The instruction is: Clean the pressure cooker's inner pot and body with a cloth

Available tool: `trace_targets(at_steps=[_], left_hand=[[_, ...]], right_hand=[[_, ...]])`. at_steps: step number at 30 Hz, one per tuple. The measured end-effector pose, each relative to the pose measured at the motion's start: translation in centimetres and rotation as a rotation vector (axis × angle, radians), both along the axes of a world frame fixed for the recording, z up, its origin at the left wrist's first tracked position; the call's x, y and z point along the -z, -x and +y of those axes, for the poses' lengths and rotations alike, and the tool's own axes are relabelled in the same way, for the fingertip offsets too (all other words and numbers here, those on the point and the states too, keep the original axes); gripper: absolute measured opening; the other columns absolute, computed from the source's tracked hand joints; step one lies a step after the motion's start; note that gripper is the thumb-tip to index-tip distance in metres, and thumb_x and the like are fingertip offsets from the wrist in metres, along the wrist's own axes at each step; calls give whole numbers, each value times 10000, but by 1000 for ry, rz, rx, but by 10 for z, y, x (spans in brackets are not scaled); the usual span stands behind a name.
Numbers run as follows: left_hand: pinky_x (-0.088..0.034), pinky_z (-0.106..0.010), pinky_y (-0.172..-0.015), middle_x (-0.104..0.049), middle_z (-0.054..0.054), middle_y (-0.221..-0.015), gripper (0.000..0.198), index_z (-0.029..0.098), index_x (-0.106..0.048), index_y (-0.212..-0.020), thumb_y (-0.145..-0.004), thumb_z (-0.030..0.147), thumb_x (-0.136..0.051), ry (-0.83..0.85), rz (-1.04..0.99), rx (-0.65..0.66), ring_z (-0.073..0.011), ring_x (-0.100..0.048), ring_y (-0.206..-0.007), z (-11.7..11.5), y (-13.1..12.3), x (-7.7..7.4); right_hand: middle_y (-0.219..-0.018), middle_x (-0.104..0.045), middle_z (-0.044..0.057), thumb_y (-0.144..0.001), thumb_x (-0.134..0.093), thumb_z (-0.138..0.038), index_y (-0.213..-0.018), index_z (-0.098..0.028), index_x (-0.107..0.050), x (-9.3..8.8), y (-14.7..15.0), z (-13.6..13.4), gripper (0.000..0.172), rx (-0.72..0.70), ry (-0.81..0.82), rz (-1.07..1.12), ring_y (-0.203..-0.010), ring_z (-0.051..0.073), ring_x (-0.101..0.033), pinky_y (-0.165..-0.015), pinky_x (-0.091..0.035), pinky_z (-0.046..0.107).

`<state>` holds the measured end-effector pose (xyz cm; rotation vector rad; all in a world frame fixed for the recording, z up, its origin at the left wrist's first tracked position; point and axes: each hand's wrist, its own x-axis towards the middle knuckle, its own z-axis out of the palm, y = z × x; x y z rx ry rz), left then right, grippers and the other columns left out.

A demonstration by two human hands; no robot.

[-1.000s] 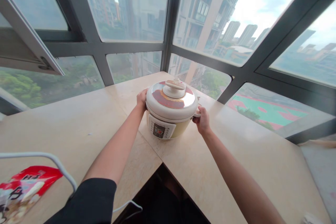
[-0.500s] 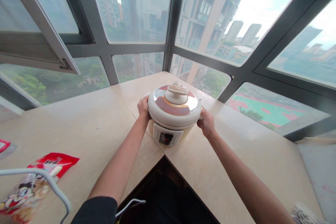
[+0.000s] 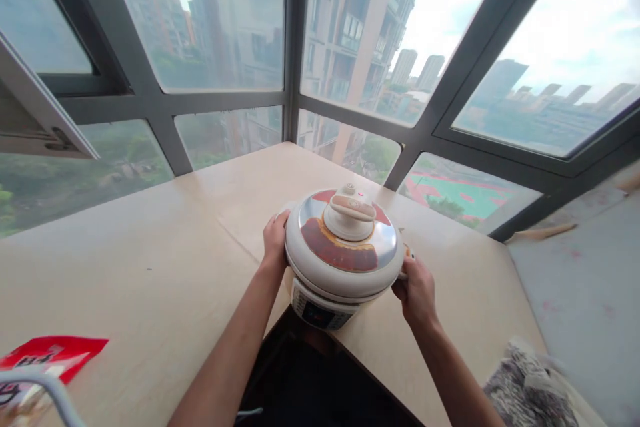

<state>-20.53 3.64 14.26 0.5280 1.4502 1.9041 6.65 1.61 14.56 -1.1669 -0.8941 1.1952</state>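
Note:
Between my two hands is a white electric pressure cooker (image 3: pixel 345 287) with a brown and silvery lid. A knob (image 3: pixel 350 217) tops the lid, and a dark control panel (image 3: pixel 317 313) faces me. My left hand (image 3: pixel 275 240) is closed on the cooker's left side, its fingertips hidden behind the rim. On the other side my right hand (image 3: pixel 417 290) grips the side handle. The cooker's front overhangs the corner of the counter's inner edge; I cannot tell whether its base still touches the counter.
A beige counter (image 3: pixel 150 307) runs along both window walls. A red snack bag (image 3: pixel 65 353) and a pale cable (image 3: pixel 47 380) are at the lower left. At the lower right sits a grey-white furry cloth (image 3: pixel 530 387). An opened window sash (image 3: pixel 40 120) juts in at the left.
Both hands have brought the cooker nearer to me, over the counter's inner corner. The view has turned to the right, so more of the furry cloth shows and less of the snack bag.

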Motion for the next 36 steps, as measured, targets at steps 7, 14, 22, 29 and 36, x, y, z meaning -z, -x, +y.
trace_targets(at_steps=[7,14,22,29,36], left_hand=[[-443,-303,-638,-610,-2,-656,282,181,-643,-666,-629,454,-702,14,-50,126,-171,-507,-685,4,-39,-7],[-407,-281,-557,-523,41,-613,313,198,-576,-666,-646,478,-715,22,-101,277,-130,-444,-579,8,-98,-5],[-416,-274,-588,-563,41,-665,365,193,-592,-757,-660,515,-732,44,-154,429,-132,-482,-607,22,-140,4],[-443,-277,-637,-590,19,-713,318,188,-612,-777,-696,476,-720,-35,-63,445,-149,-515,-667,26,-136,9],[-434,-280,-629,-553,35,-692,295,200,-607,-782,-714,481,-670,-47,-21,425,-147,-498,-652,25,-138,12]], right_hand=[[-509,-351,-113,-690,-700,-376,-687,-221,-466,-3,-35,-20,281,137,54,4,-377,36,-252,-322,-202,147],[-518,-352,-102,-628,-677,-375,-645,-232,-428,-6,-83,-41,288,368,148,6,-393,53,-272,-331,-199,169],[-536,-413,-76,-687,-648,-403,-661,-236,-459,-2,-124,-48,254,466,128,-72,-442,93,-350,-377,-273,210],[-583,-486,-55,-768,-606,-372,-732,-246,-546,4,-139,-46,144,253,23,-170,-477,121,-407,-402,-333,236],[-1058,-685,90,-641,-836,-508,-1203,-218,-595,-9,-180,-41,676,366,-51,-512,-922,246,-681,-713,-582,343]])
